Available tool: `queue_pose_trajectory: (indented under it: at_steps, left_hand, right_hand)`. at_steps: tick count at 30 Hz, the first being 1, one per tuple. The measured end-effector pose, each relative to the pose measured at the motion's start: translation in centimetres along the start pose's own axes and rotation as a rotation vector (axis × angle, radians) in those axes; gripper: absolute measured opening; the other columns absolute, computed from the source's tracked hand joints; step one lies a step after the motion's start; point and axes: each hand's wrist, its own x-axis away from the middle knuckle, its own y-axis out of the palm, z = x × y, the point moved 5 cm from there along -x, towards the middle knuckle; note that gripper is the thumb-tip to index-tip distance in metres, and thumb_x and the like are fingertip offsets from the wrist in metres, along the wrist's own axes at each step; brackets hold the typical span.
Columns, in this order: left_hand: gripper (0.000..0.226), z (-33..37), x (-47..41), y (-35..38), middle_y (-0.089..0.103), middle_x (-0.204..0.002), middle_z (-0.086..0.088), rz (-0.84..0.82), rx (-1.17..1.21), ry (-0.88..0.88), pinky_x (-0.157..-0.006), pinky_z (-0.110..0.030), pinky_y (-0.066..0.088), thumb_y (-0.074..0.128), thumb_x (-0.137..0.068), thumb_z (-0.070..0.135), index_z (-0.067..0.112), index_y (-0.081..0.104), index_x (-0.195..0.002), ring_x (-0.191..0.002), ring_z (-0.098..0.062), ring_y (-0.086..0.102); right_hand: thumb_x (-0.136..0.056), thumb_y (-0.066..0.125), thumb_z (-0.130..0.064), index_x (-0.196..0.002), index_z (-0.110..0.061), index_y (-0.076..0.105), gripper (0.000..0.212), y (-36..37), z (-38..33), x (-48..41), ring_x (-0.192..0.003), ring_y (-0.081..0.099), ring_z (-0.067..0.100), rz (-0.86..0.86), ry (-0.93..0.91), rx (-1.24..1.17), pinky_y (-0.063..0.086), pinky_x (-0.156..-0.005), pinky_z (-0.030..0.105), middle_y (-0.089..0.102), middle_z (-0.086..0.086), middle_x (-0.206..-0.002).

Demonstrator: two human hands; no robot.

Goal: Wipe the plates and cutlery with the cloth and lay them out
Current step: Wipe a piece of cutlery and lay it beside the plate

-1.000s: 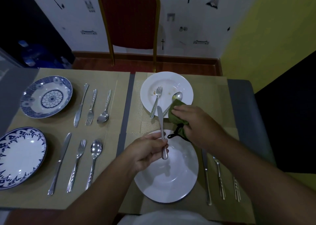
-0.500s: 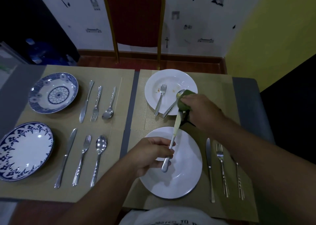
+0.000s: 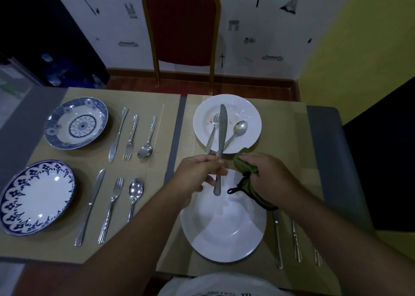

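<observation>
My left hand (image 3: pixel 198 174) grips a table knife (image 3: pixel 221 136) by its handle, blade pointing away over the far white plate (image 3: pixel 249 116). That plate carries food specks, a fork (image 3: pixel 213 131) and a spoon (image 3: pixel 238 129). My right hand (image 3: pixel 269 176) is closed on a green cloth (image 3: pixel 243 163) with black trim, just right of the knife and apart from the blade. Below both hands sits a clean white plate (image 3: pixel 224 235). Right of it lie a knife (image 3: pixel 277 239), a fork (image 3: pixel 296 241) and a third piece (image 3: pixel 317 255), partly hidden by my right arm.
On the left placemat stand two blue-patterned plates (image 3: pixel 76 122) (image 3: pixel 37 197), each with a knife, fork and spoon laid beside it. A red chair (image 3: pixel 182 26) stands behind the table's far edge. Grey table surface (image 3: pixel 325 138) shows at the right.
My right hand with the cloth came off the knife blade and drew back toward me. My left hand turned the knife so the blade points straight away over the far plate.
</observation>
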Motion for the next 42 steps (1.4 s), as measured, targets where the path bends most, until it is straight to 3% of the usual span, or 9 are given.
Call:
queue_pose_trajectory:
  at_steps: [3, 5, 10, 15, 19, 23, 27, 32, 42]
  left_hand:
    - [0.027, 0.4, 0.2, 0.4, 0.080, -0.098, 0.003, -0.042, 0.104, -0.021, -0.067, -0.031, 0.038, 0.056, -0.093, 0.028, 0.020, 0.075, -0.110, -0.079, -0.015, 0.067]
    - [0.026, 0.3, 0.2, 0.7, 0.079, -0.104, 0.000, -0.068, 0.222, -0.015, -0.068, -0.029, 0.048, 0.059, -0.094, 0.029, 0.018, 0.074, -0.112, -0.088, -0.018, 0.072]
    - [0.021, -0.8, -0.3, 0.9, 0.077, -0.111, -0.012, -0.047, 0.347, 0.049, -0.080, -0.038, 0.062, 0.060, -0.097, 0.002, 0.010, 0.072, -0.113, -0.099, -0.026, 0.075]
    - [0.019, -1.3, -0.5, 1.2, 0.076, -0.110, -0.014, -0.064, 0.378, 0.032, -0.078, -0.040, 0.063, 0.058, -0.098, -0.003, 0.003, 0.066, -0.114, -0.097, -0.028, 0.076]
    - [0.027, -1.3, -0.6, 1.3, 0.077, -0.106, -0.019, -0.055, 0.451, 0.008, -0.075, -0.042, 0.064, 0.065, -0.093, -0.004, 0.001, 0.054, -0.118, -0.090, -0.029, 0.076]
    - [0.039, -1.6, -0.8, 1.3, 0.076, -0.100, -0.018, -0.075, 0.531, -0.058, -0.073, -0.036, 0.063, 0.076, -0.085, -0.002, 0.001, 0.061, -0.121, -0.081, -0.024, 0.075]
    - [0.025, -2.0, -1.2, 1.5, 0.077, -0.098, -0.015, -0.068, 0.441, -0.100, -0.065, -0.029, 0.062, 0.075, -0.085, -0.001, 0.002, 0.072, -0.109, -0.078, -0.020, 0.075]
    - [0.028, -2.0, -2.2, 2.4, 0.076, -0.109, -0.018, -0.100, 0.416, -0.107, -0.074, -0.034, 0.063, 0.071, -0.087, -0.006, -0.001, 0.071, -0.115, -0.089, -0.024, 0.076]
    - [0.024, 0.5, -5.6, 8.0, 0.078, -0.100, -0.017, -0.163, 0.318, -0.102, -0.072, -0.033, 0.063, 0.066, -0.088, -0.011, 0.000, 0.071, -0.109, -0.087, -0.025, 0.075]
  right_hand:
    - [-0.072, 0.046, 0.014, -0.114, -0.003, 0.064, 0.049, -0.2, -0.1, 0.2, -0.108, 0.054, 0.019, 0.009, -0.005, -0.024, 0.028, -0.084, 0.003, 0.063, 0.008, -0.117]
    - [-0.069, 0.047, 0.016, -0.108, 0.001, 0.065, 0.046, -0.6, -0.4, 0.3, -0.104, 0.057, 0.025, 0.028, -0.026, -0.036, 0.036, -0.084, 0.013, 0.065, 0.012, -0.111]
    - [-0.072, 0.047, 0.015, -0.111, -0.002, 0.065, 0.047, -0.7, -0.5, 0.4, -0.105, 0.057, 0.024, 0.032, -0.041, -0.045, 0.037, -0.085, 0.015, 0.064, 0.012, -0.114]
    - [-0.075, 0.047, 0.011, -0.123, -0.009, 0.060, 0.054, 0.0, 0.0, 0.5, -0.116, 0.050, 0.015, 0.007, -0.006, -0.022, 0.019, -0.089, -0.003, 0.058, 0.005, -0.127]
    - [-0.076, 0.047, 0.010, -0.124, -0.010, 0.059, 0.054, 0.2, 0.1, 0.7, -0.118, 0.048, 0.013, -0.011, -0.004, -0.017, 0.021, -0.093, 0.003, 0.057, 0.004, -0.129]
    - [-0.075, 0.047, 0.012, -0.122, -0.009, 0.060, 0.054, 0.0, -0.1, 0.8, -0.109, 0.047, 0.006, -0.006, -0.028, -0.033, 0.019, -0.088, -0.005, 0.059, 0.005, -0.126]
    - [-0.074, 0.048, 0.012, -0.122, -0.008, 0.060, 0.053, -0.4, -0.3, 0.9, -0.114, 0.050, 0.012, 0.015, -0.027, -0.027, 0.023, -0.091, 0.001, 0.059, 0.005, -0.126]
    - [-0.070, 0.049, 0.013, -0.115, -0.005, 0.064, 0.051, -1.0, -0.5, 1.3, -0.110, 0.055, 0.023, 0.030, -0.056, 0.002, 0.033, -0.091, 0.011, 0.063, 0.011, -0.120]
    - [-0.077, 0.050, 0.008, -0.128, -0.015, 0.057, 0.056, -3.8, 5.2, 2.2, -0.124, 0.045, 0.013, 0.097, 0.143, 0.001, 0.025, -0.102, 0.013, 0.052, 0.002, -0.135]
